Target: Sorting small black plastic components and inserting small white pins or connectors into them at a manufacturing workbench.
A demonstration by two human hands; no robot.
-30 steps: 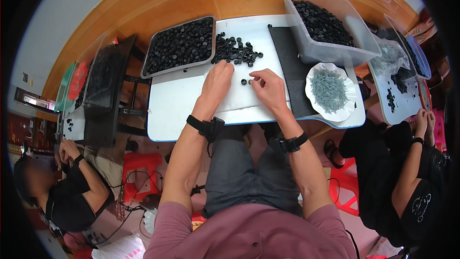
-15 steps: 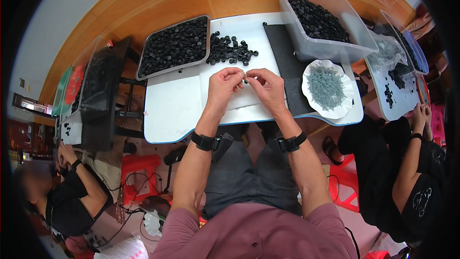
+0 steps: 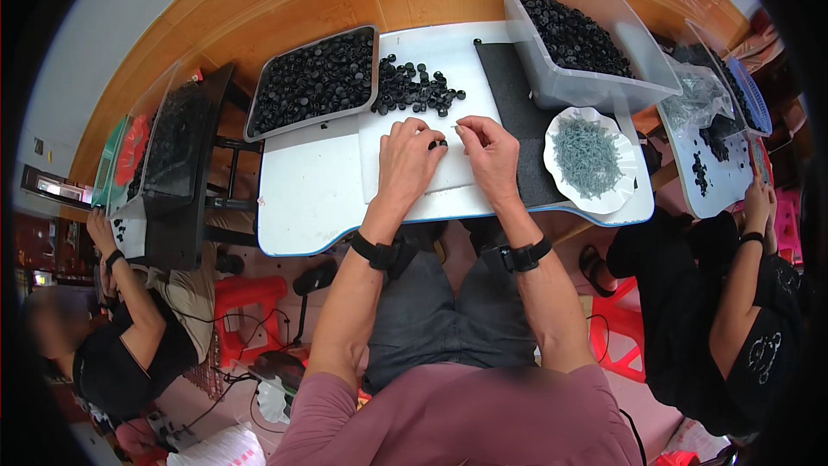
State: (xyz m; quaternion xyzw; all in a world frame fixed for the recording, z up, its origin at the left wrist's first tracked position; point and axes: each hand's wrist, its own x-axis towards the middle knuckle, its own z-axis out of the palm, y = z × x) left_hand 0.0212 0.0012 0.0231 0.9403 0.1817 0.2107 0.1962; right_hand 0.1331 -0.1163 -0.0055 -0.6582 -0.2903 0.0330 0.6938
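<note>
Over the white table [image 3: 302, 198], my left hand [image 3: 405, 160] is closed with a small black round cap [image 3: 438, 144] between thumb and fingers. My right hand [image 3: 490, 155], just beside it, pinches a thin, short pin-like piece [image 3: 455, 127] at its fingertips. The cap and the pin are apart. Beyond my hands lies a loose pile of black caps [image 3: 416, 86]. A white wavy-edged plate [image 3: 617, 192] full of thin grey-green pin-like pieces stands to the right of my right hand.
A shallow tray [image 3: 377, 60] of black caps sits at the back left. On the right stands a tall translucent bin [image 3: 595, 91] of black parts, beside a dark mat [image 3: 498, 65]. People work at side tables on the left [image 3: 129, 319] and right [image 3: 755, 293].
My hands have moved apart from their joined fingertips. The black cap now shows in my left hand and the thin pin in my right. The person on the left has shifted an arm.
</note>
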